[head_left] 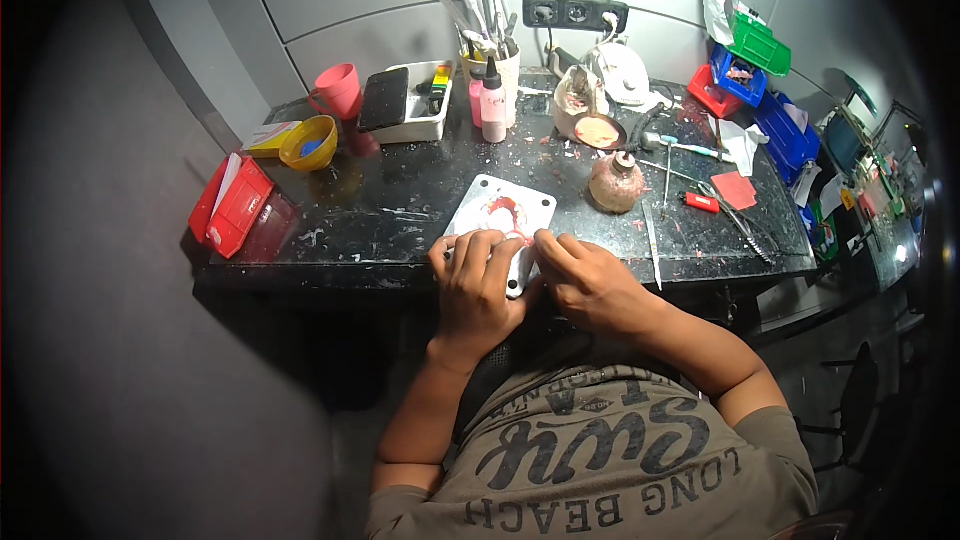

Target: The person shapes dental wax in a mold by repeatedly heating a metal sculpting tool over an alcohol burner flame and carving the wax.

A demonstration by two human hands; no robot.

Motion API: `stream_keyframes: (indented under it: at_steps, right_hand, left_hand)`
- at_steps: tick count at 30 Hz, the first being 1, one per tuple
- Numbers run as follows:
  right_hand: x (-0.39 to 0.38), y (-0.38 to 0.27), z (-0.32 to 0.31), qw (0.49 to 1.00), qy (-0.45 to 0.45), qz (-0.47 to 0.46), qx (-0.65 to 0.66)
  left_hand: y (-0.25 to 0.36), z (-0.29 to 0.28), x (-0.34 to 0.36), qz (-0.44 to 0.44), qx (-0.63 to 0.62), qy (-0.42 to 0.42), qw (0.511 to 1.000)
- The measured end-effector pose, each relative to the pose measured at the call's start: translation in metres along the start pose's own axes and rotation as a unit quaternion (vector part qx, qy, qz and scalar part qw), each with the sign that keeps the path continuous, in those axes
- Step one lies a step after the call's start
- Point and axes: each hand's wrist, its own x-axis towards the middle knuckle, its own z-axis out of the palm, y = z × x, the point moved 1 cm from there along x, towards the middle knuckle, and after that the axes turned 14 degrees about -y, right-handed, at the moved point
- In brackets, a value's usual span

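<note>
At frame centre, both hands meet over a white tile (500, 215): left hand (478, 285) grips its near edge, steadying it, while right hand (590, 285) pinches pink wax (508, 212).

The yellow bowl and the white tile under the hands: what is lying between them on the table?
In the head view, nothing stands between the yellow bowl and the white tile: only bare black tabletop with pale specks and smears.
</note>
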Motion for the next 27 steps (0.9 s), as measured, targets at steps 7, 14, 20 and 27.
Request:
stream_keyframes:
  at_steps: [7,14,20,27]
  right_hand:
    - [-0.002,0.018,-0.01,0.988,0.027,0.02,0.15]
    - [-0.011,0.013,-0.007,0.988,0.027,0.049,0.147]
    - [-0.036,0.017,-0.016,0.98,0.064,0.129,0.14]
    - [-0.079,0.114,-0.024,0.878,0.06,0.464,0.098]
  left_hand:
    - [0.002,-0.002,0.002,0.0,0.002,-0.01,1.0]
    - [0.004,0.0,0.004,0.021,0.013,-0.033,0.999]
    - [0.005,-0.004,0.003,0.0,0.034,-0.056,0.998]
    - [0.006,-0.005,0.002,-0.005,0.051,-0.064,0.997]
